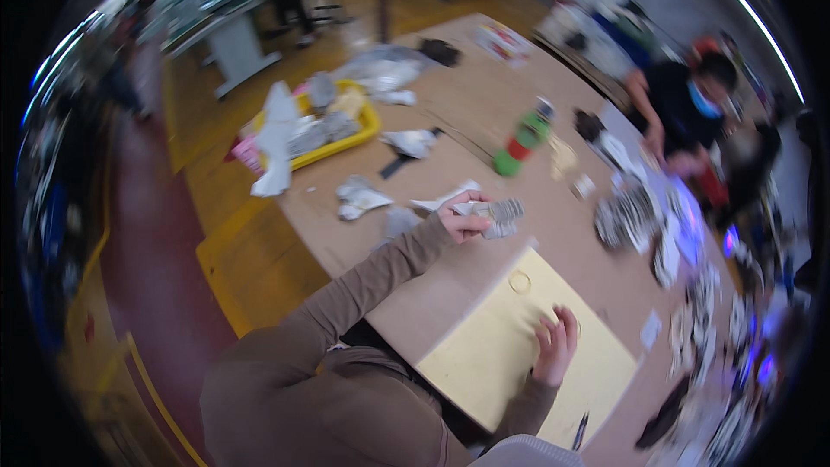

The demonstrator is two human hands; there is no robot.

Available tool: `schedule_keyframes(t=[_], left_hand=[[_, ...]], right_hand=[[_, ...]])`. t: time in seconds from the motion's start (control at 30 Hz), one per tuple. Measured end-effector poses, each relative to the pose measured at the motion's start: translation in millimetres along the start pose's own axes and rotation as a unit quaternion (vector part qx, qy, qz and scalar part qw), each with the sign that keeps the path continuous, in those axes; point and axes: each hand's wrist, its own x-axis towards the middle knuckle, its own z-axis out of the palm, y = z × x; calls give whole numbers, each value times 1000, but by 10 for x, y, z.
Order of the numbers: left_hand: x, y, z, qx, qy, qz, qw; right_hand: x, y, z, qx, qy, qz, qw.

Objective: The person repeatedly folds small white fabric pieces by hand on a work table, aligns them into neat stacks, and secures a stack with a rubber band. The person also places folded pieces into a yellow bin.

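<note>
My left hand (462, 220) is stretched out over the wooden table (484, 95) and grips a small grey striped piece of folded paper (500, 217). Beside it lie white and grey paper scraps (363, 199). My right hand (555, 344) rests flat, fingers spread, on a yellow sheet (484, 355) in front of me and holds nothing. A small ring (519, 281) lies on the sheet's far end. Both arms wear brown sleeves.
A yellow tray (367, 131) of crumpled paper stands at the table's far left. A green bottle (523, 140) lies mid-table. Printed paper piles (627, 218) run along the right side, where another person (683, 99) works. A pen (579, 431) lies near me.
</note>
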Motion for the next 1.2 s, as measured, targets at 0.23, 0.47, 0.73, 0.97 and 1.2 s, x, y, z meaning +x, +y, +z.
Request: schedule_keyframes(t=[0.23,0.47,0.73,0.97,1.2], left_hand=[[-594,1522,-618,273,385,178,864],[-844,2670,-894,602,498,117,613],[-667,2753,-828,816,457,114,335],[-535,1653,-248,726,144,68,669],[35,807,85,755,51,-166,633]], right_hand=[[-22,58,6,-83,6,-110,990],[-7,90,30,-85,-14,-118,989],[0,111,63,-88,-40,-115,989],[76,202,57,-121,-47,-89,987],[165,308,-177,-398,105,-221,884]])
